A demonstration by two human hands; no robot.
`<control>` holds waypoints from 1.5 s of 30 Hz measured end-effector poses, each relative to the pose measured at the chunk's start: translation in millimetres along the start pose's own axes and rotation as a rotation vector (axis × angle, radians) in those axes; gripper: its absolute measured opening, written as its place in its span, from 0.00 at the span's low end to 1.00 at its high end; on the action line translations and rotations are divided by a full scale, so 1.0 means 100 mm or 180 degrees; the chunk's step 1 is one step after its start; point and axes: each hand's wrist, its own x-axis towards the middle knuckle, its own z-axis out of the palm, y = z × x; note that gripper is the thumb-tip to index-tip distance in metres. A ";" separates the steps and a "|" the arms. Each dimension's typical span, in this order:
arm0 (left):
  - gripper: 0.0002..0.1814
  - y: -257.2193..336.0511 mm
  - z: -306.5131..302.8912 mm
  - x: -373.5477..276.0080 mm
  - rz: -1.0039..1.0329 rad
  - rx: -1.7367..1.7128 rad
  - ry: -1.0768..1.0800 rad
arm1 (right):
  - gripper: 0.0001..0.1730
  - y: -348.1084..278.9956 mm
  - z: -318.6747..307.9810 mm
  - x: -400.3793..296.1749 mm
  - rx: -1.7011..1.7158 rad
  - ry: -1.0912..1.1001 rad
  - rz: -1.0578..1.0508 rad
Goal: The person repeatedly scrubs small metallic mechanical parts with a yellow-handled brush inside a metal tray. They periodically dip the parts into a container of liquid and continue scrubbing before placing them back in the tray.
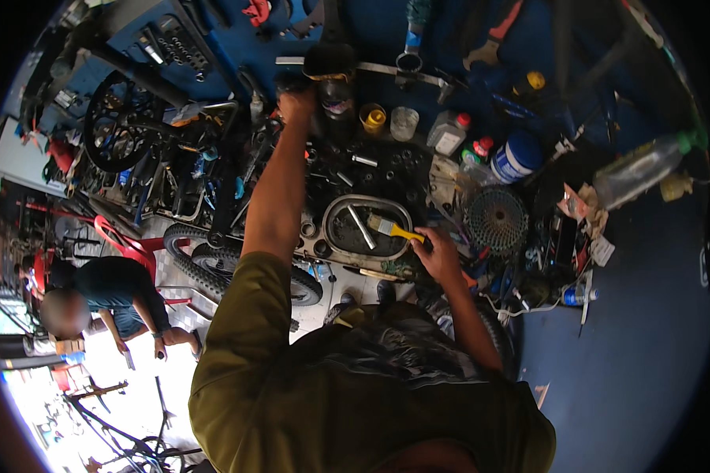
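A paintbrush [395, 228] with a yellow handle is in my right hand [437, 250], its bristles over an oval metal tray [326, 220]. Dark liquid seems to cover the tray's bottom, where a bare metal rod [361, 227] lies aslant. My left hand [296, 105] is stretched far across the workbench to a dark object [291, 81] by the wall. Whether its fingers grip that object is not visible. Just right of this hand stands a dark bottle [336, 100]. Loose sockets and small metal parts [363, 160] lie between the tray and the back wall.
A bicycle cassette [497, 220], a blue-lidded tub [517, 156] and a red-capped bottle [447, 133] stand to the right. Left are a crankset [120, 121] and bicycle tyres [196, 260]. Tools hang on the blue wall [371, 31]. Another person [121, 295] bends over at far left.
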 end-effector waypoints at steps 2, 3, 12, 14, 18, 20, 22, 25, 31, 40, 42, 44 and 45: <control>0.46 0.01 0.17 -0.04 -0.0386 -0.0696 -0.0253 | 0.18 0.00 -0.07 -0.13 -0.0076 0.0144 0.0001; 0.45 0.12 0.24 -0.17 -0.0473 -0.0432 -0.0260 | 0.18 0.03 -0.12 -0.22 -0.0160 0.0230 0.0124; 0.36 0.09 -0.89 -0.11 0.0349 -0.0400 0.0471 | 0.19 -0.15 -0.34 -0.40 -0.0143 0.0392 0.0775; 0.33 0.03 -1.28 -0.12 0.0849 -0.0475 0.0592 | 0.19 -0.26 -0.36 -0.30 -0.0031 0.0342 0.0600; 0.34 0.08 -2.01 -0.58 0.1501 -0.0321 0.0757 | 0.20 -0.61 -0.38 0.01 -0.0104 0.0446 0.0078; 0.33 0.16 -2.37 -1.02 0.1736 -0.0164 0.0533 | 0.20 -0.86 -0.41 0.21 0.0001 0.0410 -0.0190; 0.28 0.07 -2.62 -1.27 0.2189 -0.0061 0.0125 | 0.20 -1.17 -0.40 0.42 0.0123 0.0298 -0.0380; 0.22 -0.03 -2.79 -1.57 0.2774 0.0296 -0.0695 | 0.23 -1.55 -0.31 0.76 0.0609 -0.0017 -0.0360; 0.22 -0.29 -2.49 -2.04 0.3128 0.1099 -0.1279 | 0.31 -1.73 0.06 1.14 0.0182 -0.0544 -0.0179; 0.23 -0.45 -2.25 -2.25 0.3297 0.1559 -0.1757 | 0.33 -1.55 0.45 0.91 0.0252 -0.0926 0.0002; 0.22 -0.43 -2.21 -2.28 0.3299 0.1644 -0.1850 | 0.30 -1.48 0.46 0.87 0.0144 -0.0893 -0.0150; 0.21 -0.43 -2.18 -2.29 0.3324 0.1686 -0.1916 | 0.30 -1.43 0.50 0.82 0.0059 -0.0788 -0.0277; 0.21 -0.44 -2.17 -2.30 0.3352 0.1685 -0.1947 | 0.30 -1.43 0.51 0.78 0.0019 -0.0745 -0.0337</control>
